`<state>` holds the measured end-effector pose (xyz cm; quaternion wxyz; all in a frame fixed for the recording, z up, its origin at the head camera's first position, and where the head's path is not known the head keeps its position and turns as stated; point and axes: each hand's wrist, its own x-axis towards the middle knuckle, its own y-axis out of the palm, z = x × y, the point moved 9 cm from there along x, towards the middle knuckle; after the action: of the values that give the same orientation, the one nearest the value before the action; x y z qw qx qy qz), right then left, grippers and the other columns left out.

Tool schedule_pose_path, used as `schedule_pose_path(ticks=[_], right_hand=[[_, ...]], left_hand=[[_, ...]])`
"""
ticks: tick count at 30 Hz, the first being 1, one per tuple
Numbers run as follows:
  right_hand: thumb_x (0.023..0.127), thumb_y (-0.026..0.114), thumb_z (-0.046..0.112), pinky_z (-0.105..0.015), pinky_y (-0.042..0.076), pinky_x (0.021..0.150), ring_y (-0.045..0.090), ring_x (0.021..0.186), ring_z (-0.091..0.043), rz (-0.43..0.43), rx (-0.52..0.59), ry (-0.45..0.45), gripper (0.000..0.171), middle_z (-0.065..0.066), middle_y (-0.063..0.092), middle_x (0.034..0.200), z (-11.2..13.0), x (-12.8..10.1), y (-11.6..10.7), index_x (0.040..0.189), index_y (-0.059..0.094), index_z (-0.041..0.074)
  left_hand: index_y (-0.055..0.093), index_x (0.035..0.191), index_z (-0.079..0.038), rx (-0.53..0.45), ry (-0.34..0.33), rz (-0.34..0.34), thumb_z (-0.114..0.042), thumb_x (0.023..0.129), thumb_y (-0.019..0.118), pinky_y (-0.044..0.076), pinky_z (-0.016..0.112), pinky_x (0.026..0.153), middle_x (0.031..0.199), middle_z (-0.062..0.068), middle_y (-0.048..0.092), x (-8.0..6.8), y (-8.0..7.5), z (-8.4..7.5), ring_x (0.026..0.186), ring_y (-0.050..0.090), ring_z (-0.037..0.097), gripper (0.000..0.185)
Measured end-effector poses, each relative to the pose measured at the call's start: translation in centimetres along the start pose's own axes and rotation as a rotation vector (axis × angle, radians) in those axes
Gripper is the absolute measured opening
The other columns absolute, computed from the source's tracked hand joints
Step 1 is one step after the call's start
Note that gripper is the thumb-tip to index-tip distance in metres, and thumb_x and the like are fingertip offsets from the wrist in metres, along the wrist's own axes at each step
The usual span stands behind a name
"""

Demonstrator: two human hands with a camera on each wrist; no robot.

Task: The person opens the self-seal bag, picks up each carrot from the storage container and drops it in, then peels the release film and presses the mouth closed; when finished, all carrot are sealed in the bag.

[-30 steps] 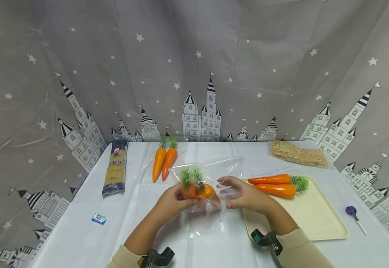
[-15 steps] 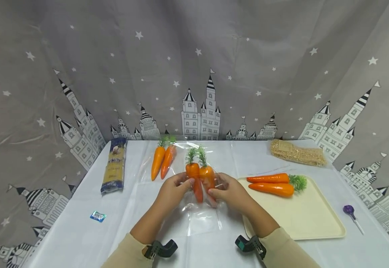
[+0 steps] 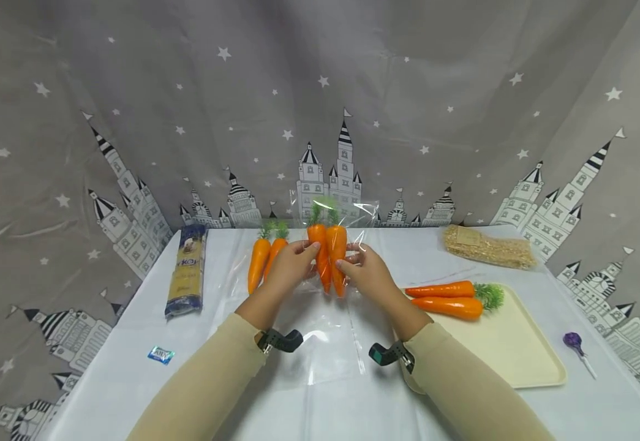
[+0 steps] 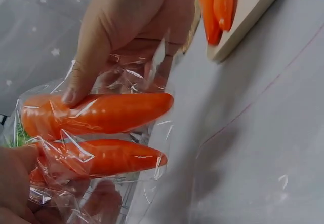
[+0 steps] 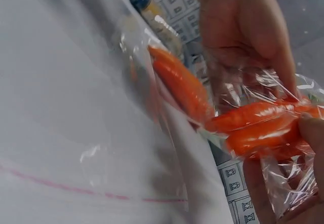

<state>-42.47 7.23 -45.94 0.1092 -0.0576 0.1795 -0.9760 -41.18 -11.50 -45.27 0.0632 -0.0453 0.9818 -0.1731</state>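
Two toy carrots (image 3: 335,256) with green tops stand side by side, tips down, inside a clear plastic bag (image 3: 366,214) raised above the table. My left hand (image 3: 292,264) grips the bag's left side, thumb across the near carrot. On the other side my right hand (image 3: 368,269) pinches the bag and the right carrot. In the left wrist view the thumb presses the bagged carrot (image 4: 116,113) through the film. The right wrist view has both hands around the wrapped carrots (image 5: 263,133); fingers behind the bag are partly hidden.
Another bagged carrot pair (image 3: 258,264) lies behind my left hand. Two more carrots (image 3: 446,307) rest on a cream tray (image 3: 509,343) at right. Around the table are a blue-yellow packet (image 3: 185,269), a bag of grain (image 3: 487,247), a small wrapper (image 3: 161,354) and a purple lollipop (image 3: 573,342).
Both hands have lifted the bagged carrots forward and up from the table. My right hand, apart from the carrots a second ago, has closed onto the bag. The carrots now hang upright.
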Motion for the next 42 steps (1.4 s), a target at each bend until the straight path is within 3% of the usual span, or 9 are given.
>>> schedule_pose_path(ticks=[5, 12, 17, 20, 24, 29, 33, 37, 42], right_hand=[[0.1, 0.073, 0.032, -0.037, 0.065, 0.08, 0.074, 0.099, -0.029, 0.013, 0.014, 0.056, 0.053, -0.018, 0.07, 0.122, -0.9, 2.6, -0.4, 0.142, 0.053, 0.007], [0.099, 0.073, 0.03, -0.036, 0.064, 0.075, 0.072, 0.091, -0.024, 0.007, 0.091, 0.209, 0.048, -0.017, 0.067, 0.12, -4.3, 4.8, 0.0, 0.137, 0.055, 0.006], [0.098, 0.075, 0.026, -0.03, 0.062, 0.062, 0.068, 0.072, -0.016, -0.033, 0.109, 0.319, 0.045, -0.015, 0.064, 0.11, -6.4, 5.0, 0.3, 0.132, 0.056, 0.004], [0.097, 0.076, 0.03, -0.026, 0.059, 0.058, 0.064, 0.068, -0.014, -0.061, 0.01, 0.345, 0.045, -0.013, 0.064, 0.105, -6.9, 5.0, 0.2, 0.129, 0.057, 0.004], [0.096, 0.077, 0.036, -0.026, 0.054, 0.06, 0.062, 0.075, -0.019, -0.093, -0.168, 0.343, 0.044, -0.012, 0.065, 0.103, -6.7, 5.0, 0.0, 0.123, 0.061, 0.005], [0.096, 0.076, 0.04, -0.034, 0.054, 0.079, 0.062, 0.095, -0.027, -0.134, -0.302, 0.314, 0.046, -0.013, 0.069, 0.112, -6.1, 4.8, -0.3, 0.12, 0.064, 0.002], [0.096, 0.074, 0.043, -0.043, 0.054, 0.096, 0.062, 0.107, -0.031, -0.139, -0.325, 0.327, 0.052, -0.015, 0.069, 0.121, -6.1, 4.4, -0.4, 0.124, 0.063, 0.001], [0.096, 0.072, 0.047, -0.047, 0.052, 0.107, 0.063, 0.118, -0.035, -0.157, -0.347, 0.326, 0.062, -0.019, 0.068, 0.129, -6.1, 3.8, -0.9, 0.132, 0.06, -0.001], [0.095, 0.071, 0.051, -0.051, 0.049, 0.112, 0.06, 0.13, -0.039, -0.159, -0.391, 0.281, 0.076, -0.025, 0.063, 0.139, -5.7, 3.0, -1.6, 0.144, 0.052, -0.005]], left_hand=[[0.059, 0.146, -0.009, 0.018, -0.001, -0.022, -0.05, 0.104, 0.059, 0.064, 0.036, 0.084, 0.133, 0.013, 0.068, 2.8, 0.4, -0.3, 0.105, 0.073, 0.028, 0.059], [0.057, 0.14, -0.004, 0.207, -0.06, -0.013, -0.057, 0.104, 0.053, 0.051, 0.046, 0.106, 0.132, 0.016, 0.065, 6.0, 1.3, 1.9, 0.119, 0.062, 0.033, 0.064], [0.062, 0.127, -0.004, 0.337, -0.099, -0.014, -0.049, 0.106, 0.055, 0.053, 0.042, 0.097, 0.117, 0.014, 0.068, 7.0, 2.0, 3.3, 0.106, 0.063, 0.03, 0.051], [0.062, 0.123, -0.003, 0.371, -0.104, -0.034, -0.042, 0.106, 0.057, 0.056, 0.038, 0.088, 0.109, 0.013, 0.067, 6.9, 2.3, 3.6, 0.098, 0.063, 0.028, 0.042], [0.06, 0.122, -0.004, 0.396, -0.095, -0.062, -0.039, 0.107, 0.057, 0.056, 0.035, 0.081, 0.103, 0.011, 0.065, 6.8, 2.6, 3.8, 0.093, 0.062, 0.026, 0.038], [0.057, 0.133, -0.001, 0.396, -0.089, -0.079, -0.041, 0.108, 0.055, 0.057, 0.04, 0.093, 0.118, 0.015, 0.067, 6.6, 2.7, 3.9, 0.102, 0.064, 0.03, 0.047], [0.044, 0.15, 0.004, 0.416, -0.077, -0.093, -0.044, 0.109, 0.052, 0.051, 0.046, 0.111, 0.146, 0.022, 0.059, 6.2, 2.7, 3.8, 0.129, 0.061, 0.034, 0.064], [0.037, 0.157, 0.005, 0.461, 0.003, -0.139, -0.045, 0.109, 0.048, 0.043, 0.05, 0.118, 0.155, 0.025, 0.05, 5.4, 2.4, 2.4, 0.142, 0.051, 0.038, 0.071], [0.046, 0.155, -0.002, 0.583, 0.115, -0.211, -0.047, 0.107, 0.049, 0.043, 0.053, 0.118, 0.153, 0.022, 0.049, 3.1, 1.7, -0.3, 0.141, 0.05, 0.039, 0.066]])
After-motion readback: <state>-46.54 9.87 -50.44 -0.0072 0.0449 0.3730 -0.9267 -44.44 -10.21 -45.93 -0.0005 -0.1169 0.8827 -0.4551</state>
